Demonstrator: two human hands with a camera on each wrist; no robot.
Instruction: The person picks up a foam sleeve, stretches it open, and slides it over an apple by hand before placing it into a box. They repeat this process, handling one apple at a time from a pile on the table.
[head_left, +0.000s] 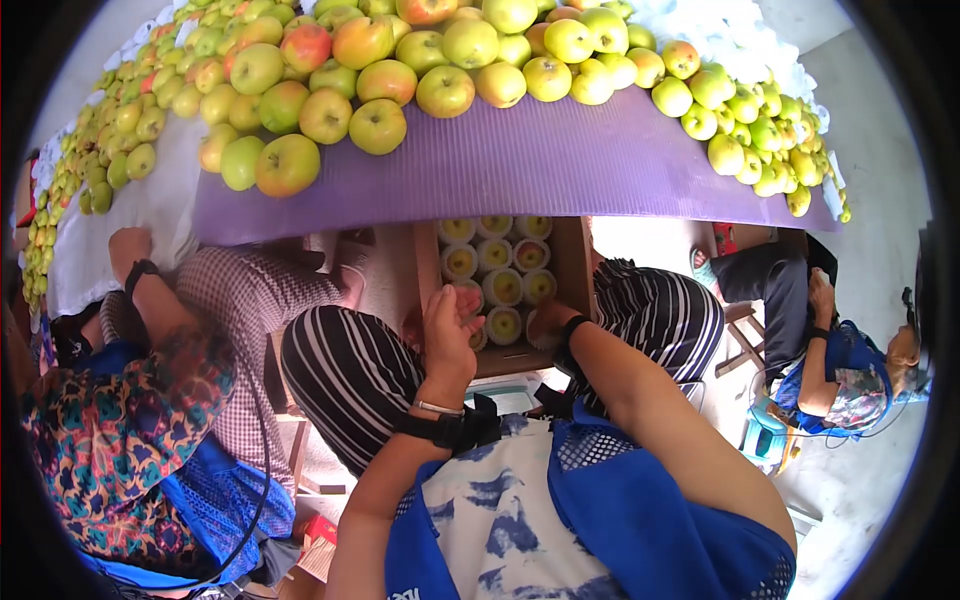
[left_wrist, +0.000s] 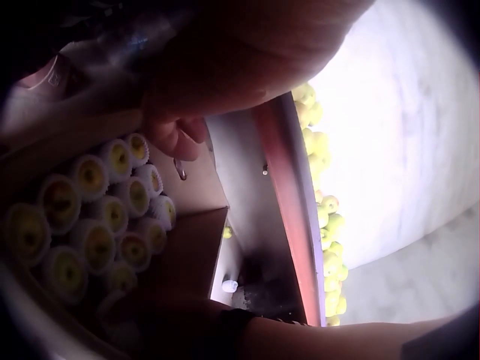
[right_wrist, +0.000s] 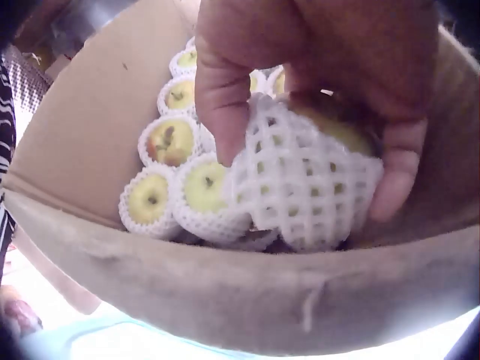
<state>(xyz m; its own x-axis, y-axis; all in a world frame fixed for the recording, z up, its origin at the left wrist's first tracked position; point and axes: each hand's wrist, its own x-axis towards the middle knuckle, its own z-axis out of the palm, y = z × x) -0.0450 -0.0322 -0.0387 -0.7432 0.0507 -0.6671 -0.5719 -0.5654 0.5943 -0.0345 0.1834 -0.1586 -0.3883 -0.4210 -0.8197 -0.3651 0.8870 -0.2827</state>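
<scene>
In the right wrist view my right hand point(right_wrist: 322, 67) grips an apple in a white foam net point(right_wrist: 307, 180) between thumb and fingers, low in a corner of the cardboard box point(right_wrist: 82, 127). Beside it sit other netted apples point(right_wrist: 169, 141), tops showing, in close rows. Seen from the head, the right hand point(head_left: 548, 322) reaches inside the near right corner of the box. My left hand point(head_left: 449, 332) hovers over the left side of the box, holding nothing, its fingers loosely bent. The left wrist view shows that hand point(left_wrist: 247, 67) above the rows, largely in shadow.
A purple-covered table point(head_left: 480, 170) piled with loose apples point(head_left: 445, 90) stands just beyond the box. One seated person point(head_left: 120, 430) is close on the left, another point(head_left: 830, 370) farther off on the right. My knees in striped trousers point(head_left: 350, 380) flank the box.
</scene>
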